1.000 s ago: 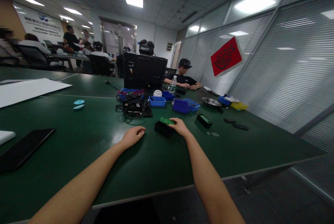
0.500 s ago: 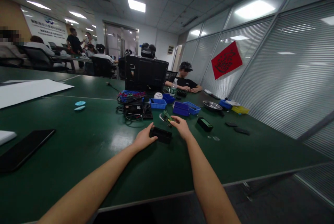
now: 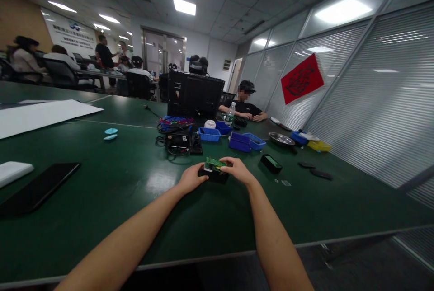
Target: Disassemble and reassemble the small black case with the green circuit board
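Observation:
A small black box (image 3: pixel 213 175) lies on the green table (image 3: pixel 129 191) in front of me. My left hand (image 3: pixel 190 179) is closed on the box's left end. My right hand (image 3: pixel 239 170) pinches a green circuit board (image 3: pixel 214 163) and holds it flat just over the top of the box. Whether the board touches the box I cannot tell. A second black box with a green top (image 3: pixel 271 163) sits to the right, apart from both hands.
Behind the box are a tangle of cables and a black device (image 3: pixel 179 139), blue bins (image 3: pixel 244 141), a white ball (image 3: pixel 209 124), a metal dish (image 3: pixel 281 138) and a black case (image 3: pixel 195 94). A black tablet (image 3: pixel 37 187) lies at the left. A person sits across the table.
My left hand slid over from the bare table and took the box's left end. My right hand lifted the green board, tilted it, then brought it back level over the box.

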Motion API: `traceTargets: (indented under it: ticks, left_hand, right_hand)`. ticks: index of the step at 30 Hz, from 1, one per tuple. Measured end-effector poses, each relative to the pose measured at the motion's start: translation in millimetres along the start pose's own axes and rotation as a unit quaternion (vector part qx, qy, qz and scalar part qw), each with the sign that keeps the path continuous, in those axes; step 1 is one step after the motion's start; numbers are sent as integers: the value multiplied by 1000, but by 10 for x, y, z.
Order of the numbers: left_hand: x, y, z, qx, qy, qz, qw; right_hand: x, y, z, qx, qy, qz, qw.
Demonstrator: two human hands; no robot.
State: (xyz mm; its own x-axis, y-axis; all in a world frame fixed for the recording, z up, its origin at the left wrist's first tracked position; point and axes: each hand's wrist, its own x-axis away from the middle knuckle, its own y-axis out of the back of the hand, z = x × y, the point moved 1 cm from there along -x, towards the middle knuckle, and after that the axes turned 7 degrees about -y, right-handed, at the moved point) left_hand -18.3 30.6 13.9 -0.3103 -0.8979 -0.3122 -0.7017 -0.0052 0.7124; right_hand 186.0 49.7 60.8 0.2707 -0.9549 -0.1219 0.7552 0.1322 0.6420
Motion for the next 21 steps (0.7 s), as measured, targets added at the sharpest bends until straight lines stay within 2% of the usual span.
traceTargets:
  ticks: [7, 16, 21]
  left_hand:
    - [5, 7, 16, 4, -1, -2, 1000]
    - [7, -7, 20, 26, 7, -2, 1000]
    - [-1, -34, 70, 14, 3, -20, 1000]
  right_hand:
    - [42, 52, 42, 34, 2, 12, 999]
    - [-5, -8, -33, 55, 23, 18, 998]
    - [-2, 8, -63, 44, -13, 31, 998]
